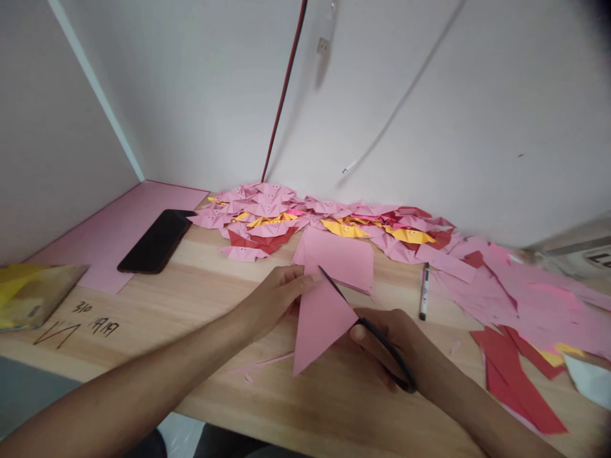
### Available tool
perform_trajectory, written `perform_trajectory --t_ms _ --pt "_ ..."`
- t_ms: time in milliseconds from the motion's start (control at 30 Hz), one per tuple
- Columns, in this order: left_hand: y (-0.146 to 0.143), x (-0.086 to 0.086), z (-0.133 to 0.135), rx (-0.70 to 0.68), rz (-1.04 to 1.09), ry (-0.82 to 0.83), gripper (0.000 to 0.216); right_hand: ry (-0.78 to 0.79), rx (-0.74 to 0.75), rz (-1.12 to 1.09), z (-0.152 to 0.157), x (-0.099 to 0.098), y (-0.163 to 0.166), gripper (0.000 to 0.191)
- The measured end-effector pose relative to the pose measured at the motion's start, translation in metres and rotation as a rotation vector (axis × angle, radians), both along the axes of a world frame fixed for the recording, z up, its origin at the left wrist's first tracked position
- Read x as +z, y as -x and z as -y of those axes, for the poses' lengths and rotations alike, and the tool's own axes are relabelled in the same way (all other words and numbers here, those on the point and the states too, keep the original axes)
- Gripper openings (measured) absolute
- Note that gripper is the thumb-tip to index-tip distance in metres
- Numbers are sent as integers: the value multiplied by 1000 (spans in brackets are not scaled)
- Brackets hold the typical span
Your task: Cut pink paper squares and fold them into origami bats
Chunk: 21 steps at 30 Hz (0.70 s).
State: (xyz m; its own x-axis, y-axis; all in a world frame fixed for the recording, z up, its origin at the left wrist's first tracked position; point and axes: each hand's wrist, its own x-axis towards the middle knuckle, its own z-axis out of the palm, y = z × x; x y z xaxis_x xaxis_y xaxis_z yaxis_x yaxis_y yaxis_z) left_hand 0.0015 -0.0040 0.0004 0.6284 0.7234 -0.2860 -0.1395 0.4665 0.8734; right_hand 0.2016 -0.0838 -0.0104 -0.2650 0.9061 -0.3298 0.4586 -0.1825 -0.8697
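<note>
My left hand [274,298] pinches the upper corner of a pink paper triangle [319,321] held over the wooden table [200,299]. My right hand [396,346] grips black scissors [377,337], whose blades run along the triangle's right edge, the tip near its top. A thin pink paper strip [260,364] lies on the table just below the triangle. Behind the triangle sits a stack of pink square sheets [341,257].
A heap of folded pink, yellow and red paper figures [305,219] lines the wall. A black phone [155,242] rests on a large pink sheet [114,232] at left. A pen [424,291] and pink and red scraps [520,305] lie at right. A yellow packet [28,292] sits far left.
</note>
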Motion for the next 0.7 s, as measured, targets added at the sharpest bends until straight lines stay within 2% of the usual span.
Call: perform_trajectory --t_ms 133,333,567,700 --pt "1 -2 -2 44 52 -7 25 58 2 -66 0 9 4 39" --pt "4 -4 -2 6 18 -51 26 -61 84 -3 -1 34 9 31" --pt "4 -2 -1 -34 4 -48 26 -48 81 10 2 23 5 26" --pt "4 -2 0 -38 7 -47 24 -57 82 34 2 23 5 22"
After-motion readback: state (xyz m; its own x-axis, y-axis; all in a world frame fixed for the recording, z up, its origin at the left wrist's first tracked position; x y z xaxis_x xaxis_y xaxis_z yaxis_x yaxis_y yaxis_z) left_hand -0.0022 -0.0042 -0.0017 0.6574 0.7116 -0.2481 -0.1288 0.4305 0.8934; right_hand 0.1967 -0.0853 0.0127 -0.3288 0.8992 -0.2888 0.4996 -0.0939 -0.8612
